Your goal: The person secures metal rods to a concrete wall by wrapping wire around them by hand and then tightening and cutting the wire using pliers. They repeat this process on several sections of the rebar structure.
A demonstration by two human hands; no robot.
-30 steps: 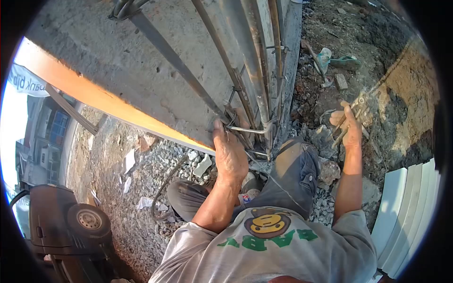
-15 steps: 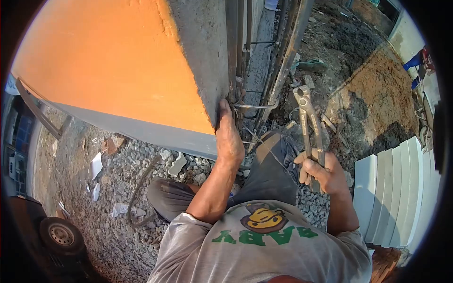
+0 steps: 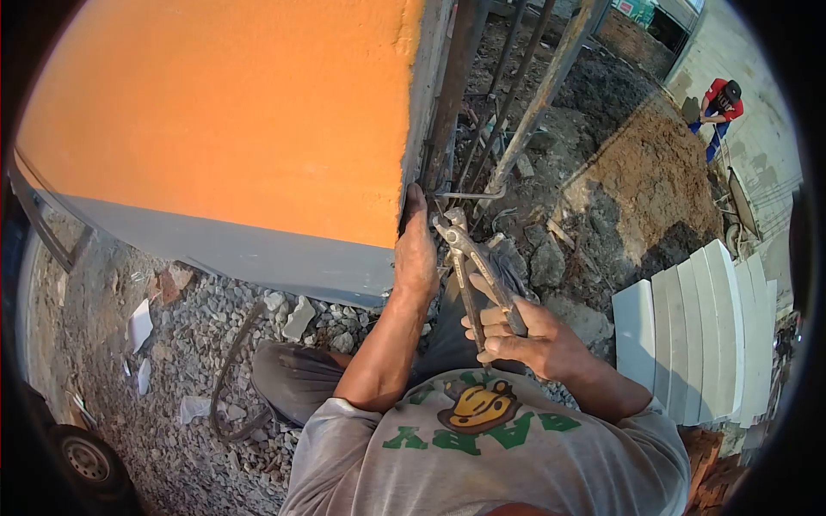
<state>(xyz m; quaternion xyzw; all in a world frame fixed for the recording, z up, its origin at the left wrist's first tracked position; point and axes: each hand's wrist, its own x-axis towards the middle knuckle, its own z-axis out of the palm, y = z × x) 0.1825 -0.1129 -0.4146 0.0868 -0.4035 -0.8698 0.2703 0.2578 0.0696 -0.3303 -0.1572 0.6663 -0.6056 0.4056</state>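
My right hand (image 3: 525, 340) is closed around the spread handles of metal end-cutting pincers (image 3: 469, 258). Their jaws are just right of my left hand, below a bent steel bar (image 3: 469, 195). My left hand (image 3: 416, 258) lies against the edge of the orange-and-grey wall (image 3: 241, 129), its visible finger stretched upward. The wall edge hides its other fingers, and I cannot make out anything in them. Upright steel rebars (image 3: 456, 95) rise beside this edge. A slanting bar (image 3: 546, 95) stands to their right.
Loose gravel (image 3: 198, 344) lies at the wall's foot, with a curved strip (image 3: 225, 370) on it. A stack of pale panels (image 3: 688, 335) stands at right. Beyond are a soil heap (image 3: 654, 163) and a person in red (image 3: 723, 103). A vehicle wheel (image 3: 86, 460) shows lower left.
My right hand has brought the pincers left, towards my left hand, and their handles are spread wider. My left hand stays at the wall edge. The view has shifted, showing the person in red more fully.
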